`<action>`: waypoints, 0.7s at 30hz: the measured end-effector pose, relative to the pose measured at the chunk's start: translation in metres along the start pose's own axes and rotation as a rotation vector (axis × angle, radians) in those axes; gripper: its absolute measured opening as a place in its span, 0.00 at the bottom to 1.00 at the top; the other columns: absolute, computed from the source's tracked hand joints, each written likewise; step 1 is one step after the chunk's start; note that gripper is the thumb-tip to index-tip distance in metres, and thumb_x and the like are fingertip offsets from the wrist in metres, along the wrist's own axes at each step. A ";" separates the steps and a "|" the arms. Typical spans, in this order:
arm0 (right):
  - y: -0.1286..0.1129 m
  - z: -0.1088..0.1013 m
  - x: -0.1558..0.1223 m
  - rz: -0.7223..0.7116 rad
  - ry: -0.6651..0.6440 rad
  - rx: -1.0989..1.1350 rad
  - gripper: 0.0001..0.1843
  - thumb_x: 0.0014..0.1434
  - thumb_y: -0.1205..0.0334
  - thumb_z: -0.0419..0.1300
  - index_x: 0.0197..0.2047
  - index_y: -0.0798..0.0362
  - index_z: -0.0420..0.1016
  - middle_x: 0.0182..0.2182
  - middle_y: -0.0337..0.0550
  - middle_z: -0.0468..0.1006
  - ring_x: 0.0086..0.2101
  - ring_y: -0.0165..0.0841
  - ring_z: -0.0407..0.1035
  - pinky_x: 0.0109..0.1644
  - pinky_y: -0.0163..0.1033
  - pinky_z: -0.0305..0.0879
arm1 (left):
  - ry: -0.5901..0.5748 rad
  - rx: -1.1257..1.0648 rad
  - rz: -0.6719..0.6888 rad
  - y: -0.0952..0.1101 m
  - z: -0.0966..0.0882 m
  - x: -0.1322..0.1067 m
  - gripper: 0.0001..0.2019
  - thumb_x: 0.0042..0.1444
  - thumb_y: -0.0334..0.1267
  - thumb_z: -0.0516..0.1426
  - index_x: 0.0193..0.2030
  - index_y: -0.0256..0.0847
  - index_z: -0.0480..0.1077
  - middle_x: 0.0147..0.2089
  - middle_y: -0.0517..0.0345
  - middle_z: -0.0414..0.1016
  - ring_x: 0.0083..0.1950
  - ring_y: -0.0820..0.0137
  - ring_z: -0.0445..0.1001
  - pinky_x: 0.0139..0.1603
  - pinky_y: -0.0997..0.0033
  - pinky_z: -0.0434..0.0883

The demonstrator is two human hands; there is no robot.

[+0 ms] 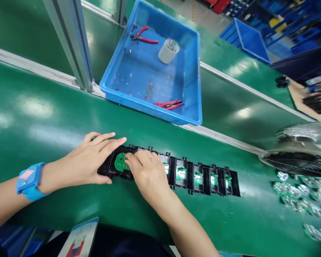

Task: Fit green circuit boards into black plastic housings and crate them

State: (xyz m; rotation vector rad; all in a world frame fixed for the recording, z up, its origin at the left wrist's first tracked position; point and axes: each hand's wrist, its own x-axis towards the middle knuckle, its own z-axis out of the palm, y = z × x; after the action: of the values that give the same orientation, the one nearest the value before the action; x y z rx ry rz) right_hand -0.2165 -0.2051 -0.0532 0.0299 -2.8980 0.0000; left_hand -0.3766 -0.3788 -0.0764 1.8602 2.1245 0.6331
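A row of black plastic housings [189,174] lies on the green bench, several of them with green circuit boards inside. My left hand [92,157], a blue strap on its wrist, rests at the left end of the row with its fingers stretched out and thumb apart. Over the housing beside it, my right hand [148,169] has its fingers closed at the right edge of a round green circuit board [120,162]. The fingertips partly cover that board, and the hand hides the neighbouring housing.
Behind the row stands a blue tray [152,112] holding red-handled cutters [147,40], red-handled pliers [169,104] and a white cup [168,53]. A metal post [69,43] rises left of it. At right are a fan [299,157] and loose circuit boards [296,192]. Another person's hand shows far right.
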 end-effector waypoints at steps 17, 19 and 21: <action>0.000 0.008 0.002 0.027 -0.067 0.055 0.08 0.68 0.69 0.58 0.44 0.56 0.80 0.29 0.42 0.72 0.30 0.35 0.63 0.37 0.43 0.54 | 0.027 -0.090 -0.022 -0.004 0.010 0.003 0.57 0.45 0.44 0.72 0.76 0.43 0.45 0.67 0.42 0.68 0.66 0.48 0.66 0.64 0.51 0.59; 0.000 0.007 0.002 0.029 -0.076 0.052 0.08 0.68 0.70 0.58 0.44 0.56 0.80 0.29 0.41 0.72 0.30 0.35 0.63 0.37 0.43 0.54 | 0.025 -0.096 -0.025 -0.004 0.010 0.003 0.57 0.45 0.45 0.72 0.76 0.43 0.45 0.68 0.42 0.68 0.66 0.48 0.66 0.64 0.51 0.59; 0.000 0.006 0.002 0.027 -0.082 0.045 0.09 0.68 0.71 0.58 0.45 0.55 0.80 0.29 0.41 0.72 0.31 0.35 0.63 0.37 0.43 0.54 | 0.025 -0.099 -0.023 -0.004 0.010 0.003 0.57 0.45 0.46 0.72 0.76 0.42 0.46 0.68 0.42 0.67 0.67 0.49 0.66 0.64 0.51 0.58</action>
State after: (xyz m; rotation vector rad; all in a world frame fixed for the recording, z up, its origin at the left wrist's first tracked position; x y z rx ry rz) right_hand -0.2195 -0.2055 -0.0585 -0.0014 -2.9795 0.0705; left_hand -0.3763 -0.3751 -0.0864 1.7823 2.0874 0.7459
